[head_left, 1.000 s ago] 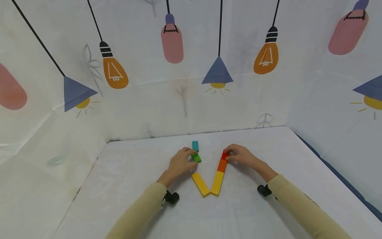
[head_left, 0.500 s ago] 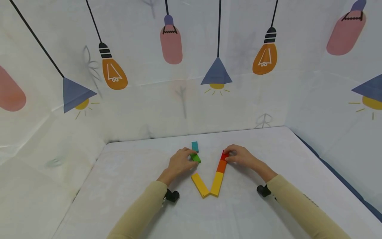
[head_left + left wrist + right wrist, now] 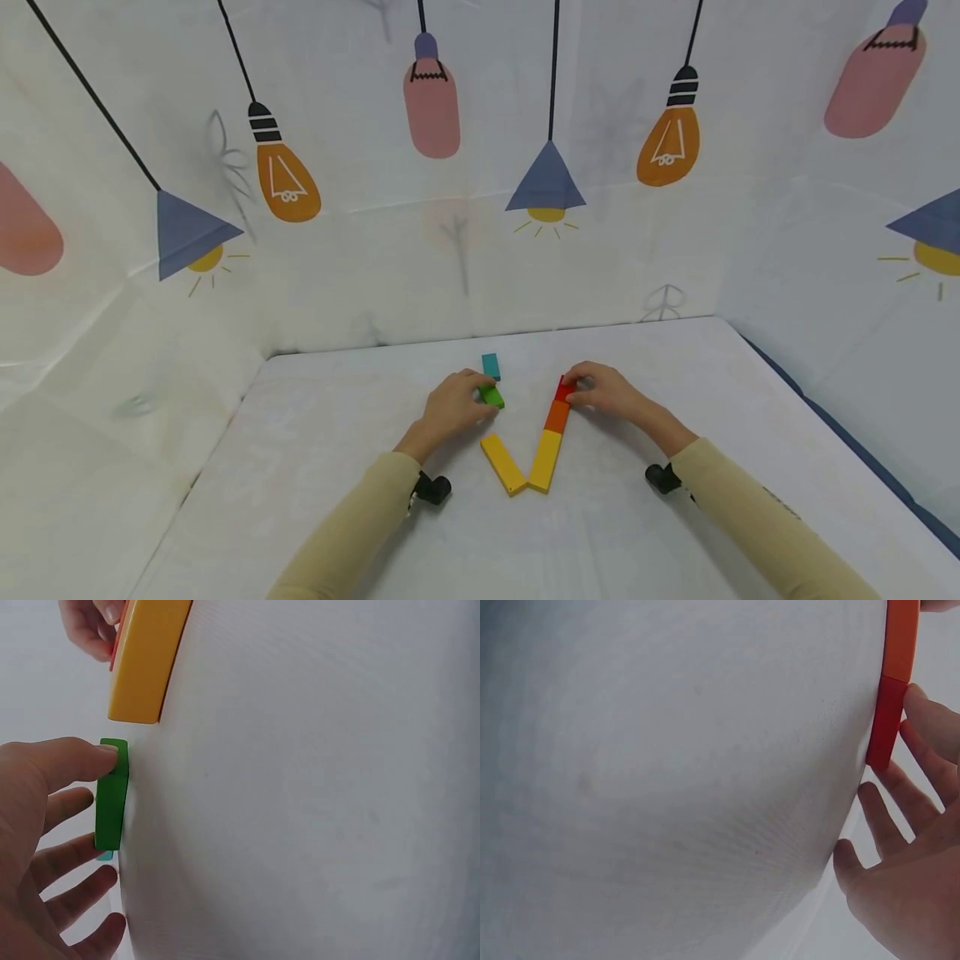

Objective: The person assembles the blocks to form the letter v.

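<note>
Between the thumb and fingers of my left hand [image 3: 452, 407] is a green block [image 3: 492, 397], pinched at its ends. In the left wrist view the thumb presses one end of the green block [image 3: 112, 799]. A teal block [image 3: 491, 367] lies just beyond it, and a yellow block [image 3: 503, 464] slants nearer to me, apart from the green one. My right hand [image 3: 611, 393] pinches a red block [image 3: 563, 388] at the top of a row. Below the red block come an orange block [image 3: 557, 416] and another yellow block [image 3: 545, 461], whose near end meets the slanting yellow one in a V.
A white-covered table [image 3: 315, 467] carries the blocks. Behind it hangs a pale wall sheet [image 3: 360, 275] printed with lamps and bulbs. Black wrist devices [image 3: 432, 492] are worn near both beige sleeves [image 3: 352, 525].
</note>
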`<move>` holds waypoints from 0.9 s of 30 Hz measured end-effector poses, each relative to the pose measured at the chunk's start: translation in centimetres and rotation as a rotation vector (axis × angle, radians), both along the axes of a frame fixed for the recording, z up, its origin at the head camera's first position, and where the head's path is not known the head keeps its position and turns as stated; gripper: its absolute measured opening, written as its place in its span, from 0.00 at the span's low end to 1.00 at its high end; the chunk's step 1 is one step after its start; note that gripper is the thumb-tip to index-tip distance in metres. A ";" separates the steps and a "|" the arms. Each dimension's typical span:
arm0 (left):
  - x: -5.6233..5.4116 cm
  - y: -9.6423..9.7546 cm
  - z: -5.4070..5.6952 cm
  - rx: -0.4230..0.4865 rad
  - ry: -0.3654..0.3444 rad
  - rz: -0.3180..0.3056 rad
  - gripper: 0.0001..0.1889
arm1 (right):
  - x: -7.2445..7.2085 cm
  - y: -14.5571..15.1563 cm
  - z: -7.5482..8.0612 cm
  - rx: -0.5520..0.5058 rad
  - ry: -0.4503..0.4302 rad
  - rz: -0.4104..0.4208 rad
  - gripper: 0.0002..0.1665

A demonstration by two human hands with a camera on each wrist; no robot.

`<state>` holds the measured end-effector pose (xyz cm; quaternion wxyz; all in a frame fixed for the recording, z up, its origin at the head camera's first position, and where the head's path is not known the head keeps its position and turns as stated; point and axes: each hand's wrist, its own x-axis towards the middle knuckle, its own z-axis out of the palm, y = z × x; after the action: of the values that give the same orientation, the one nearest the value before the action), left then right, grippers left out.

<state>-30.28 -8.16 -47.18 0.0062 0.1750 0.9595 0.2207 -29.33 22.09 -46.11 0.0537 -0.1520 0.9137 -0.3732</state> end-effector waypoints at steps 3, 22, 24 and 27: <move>0.0 0.0 0.0 0.002 -0.003 0.006 0.25 | 0.0 0.0 0.0 0.001 0.004 0.004 0.14; 0.6 -1.1 0.5 0.043 0.001 0.009 0.26 | -0.2 0.2 -0.1 0.024 0.038 0.017 0.14; 0.7 -1.2 0.6 0.035 0.000 0.012 0.26 | -0.3 0.2 -0.2 0.025 0.033 0.013 0.14; 0.9 -1.5 0.6 0.017 0.003 0.017 0.26 | -0.4 0.2 -0.3 0.030 0.032 0.009 0.14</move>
<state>-29.42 -9.61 -46.55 0.0012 0.1672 0.9590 0.2287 -29.73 22.29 -46.45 0.0433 -0.1613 0.9192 -0.3565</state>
